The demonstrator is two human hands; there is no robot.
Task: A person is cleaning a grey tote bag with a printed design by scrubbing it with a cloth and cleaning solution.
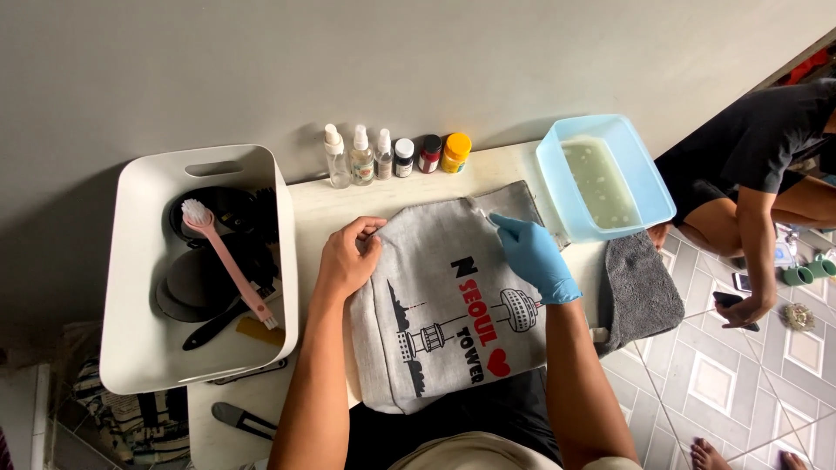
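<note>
From the head camera, a grey cloth bag (444, 322) lies flat on the white table (313, 209), close to the person. The left hand (348, 257) pinches the bag's left edge with bent fingers. The right hand (533, 257), in a blue glove, holds a small white stick (481, 211) to the bag's top edge. The bag looks soft, light and floppy, so it is best held at an edge. A white bin (139, 261) sits close on the left and a blue tub (605, 178) of water on the right. Little bottles (361, 157) line the wall, so room is tight.
</note>
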